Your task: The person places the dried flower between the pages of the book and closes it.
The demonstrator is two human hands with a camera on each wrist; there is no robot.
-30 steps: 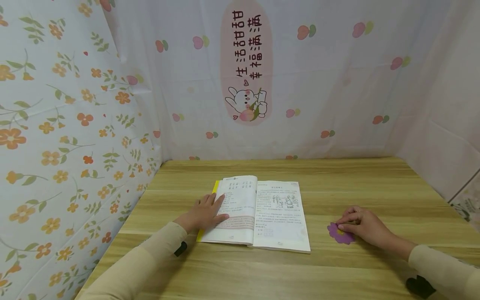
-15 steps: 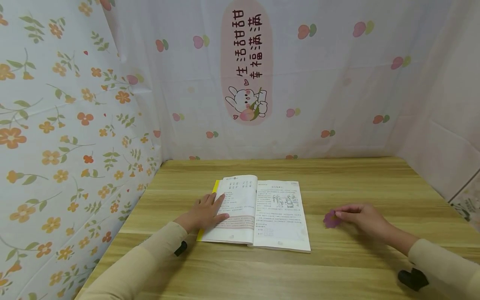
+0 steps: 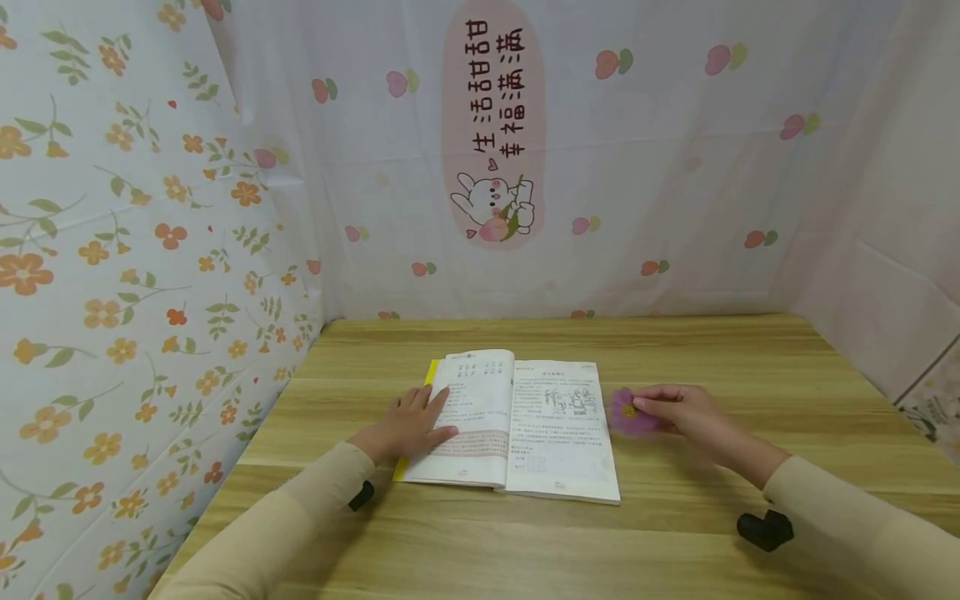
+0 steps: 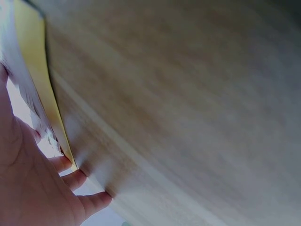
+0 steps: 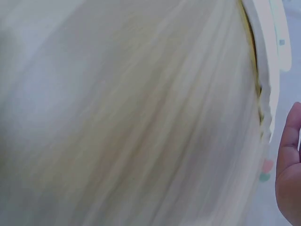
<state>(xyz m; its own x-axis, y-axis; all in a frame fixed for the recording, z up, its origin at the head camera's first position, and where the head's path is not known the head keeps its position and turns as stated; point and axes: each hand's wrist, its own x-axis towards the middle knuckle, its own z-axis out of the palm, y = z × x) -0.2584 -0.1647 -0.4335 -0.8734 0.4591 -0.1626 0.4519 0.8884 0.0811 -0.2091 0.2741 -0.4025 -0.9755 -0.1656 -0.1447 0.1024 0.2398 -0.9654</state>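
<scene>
Just right of the open book (image 3: 517, 425), the right hand (image 3: 682, 410) now pinches the purple flower (image 3: 628, 412), carried in from farther right. The left hand (image 3: 408, 427) stays flat on the book's left page.

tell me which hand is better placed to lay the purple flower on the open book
Right. The right hand already pinches the purple flower just beside the open book, at its right page edge. The left hand lies flat on the left page, holding the book open.

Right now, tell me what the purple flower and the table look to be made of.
Purple flower: thin and flat, matte, probably paper or a pressed bloom; too small to tell. Table: wood or wood-look laminate, light grain streaks, smooth low sheen.
</scene>
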